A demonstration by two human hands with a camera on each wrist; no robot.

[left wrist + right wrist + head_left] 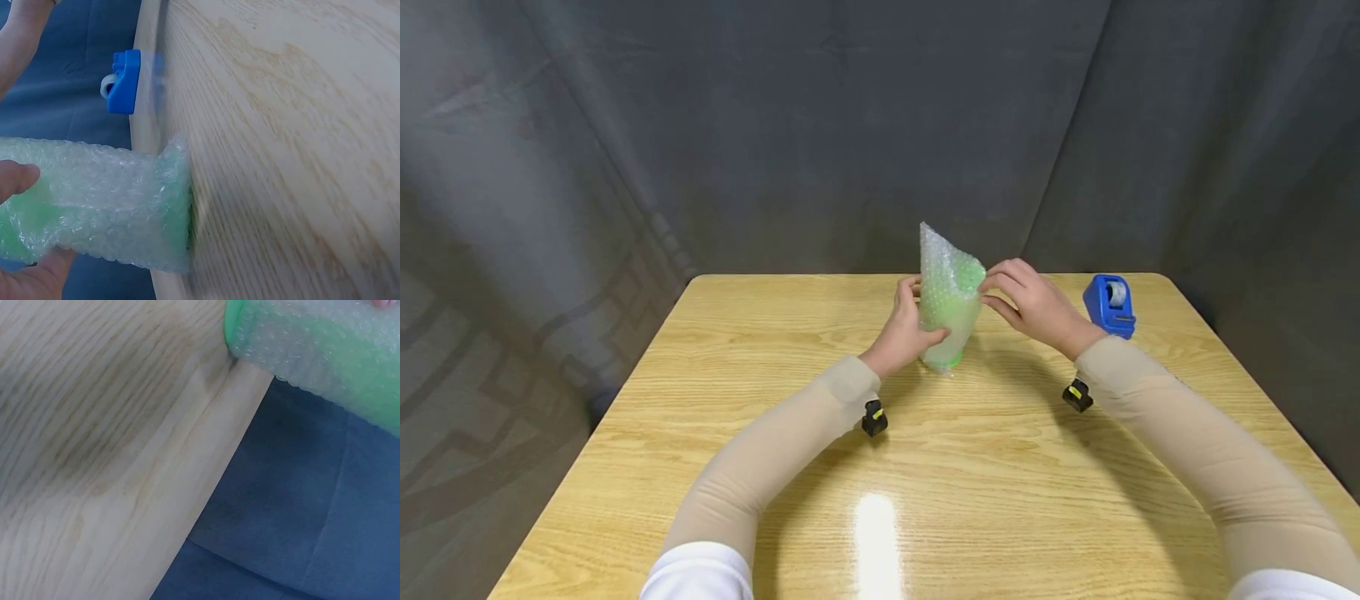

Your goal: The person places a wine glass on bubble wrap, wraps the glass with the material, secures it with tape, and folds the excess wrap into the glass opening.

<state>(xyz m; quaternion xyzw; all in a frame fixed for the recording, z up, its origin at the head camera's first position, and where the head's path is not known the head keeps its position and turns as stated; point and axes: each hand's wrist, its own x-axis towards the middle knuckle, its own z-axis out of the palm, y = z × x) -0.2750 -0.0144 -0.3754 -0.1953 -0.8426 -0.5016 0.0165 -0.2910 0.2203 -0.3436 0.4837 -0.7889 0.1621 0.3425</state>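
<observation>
A green object, its exact kind hidden by the wrapping, stands upright on the table inside a sheet of bubble wrap [951, 312]. A pointed corner of the sheet rises above it on the left. My left hand [910, 333] grips the wrapped object from the left, thumb across the front and fingers behind. At the upper right my right hand [1033, 304] pinches the edge of the bubble wrap between thumb and fingers. In the left wrist view, the wrapped green object [119, 200] rests with its base on the table. The right wrist view shows its green base rim [233, 322].
A blue tape dispenser [1108, 307] with a roll of clear tape stands at the back right of the wooden table [1000, 500]. Dark grey curtains [850, 133] hang behind the table and at its sides.
</observation>
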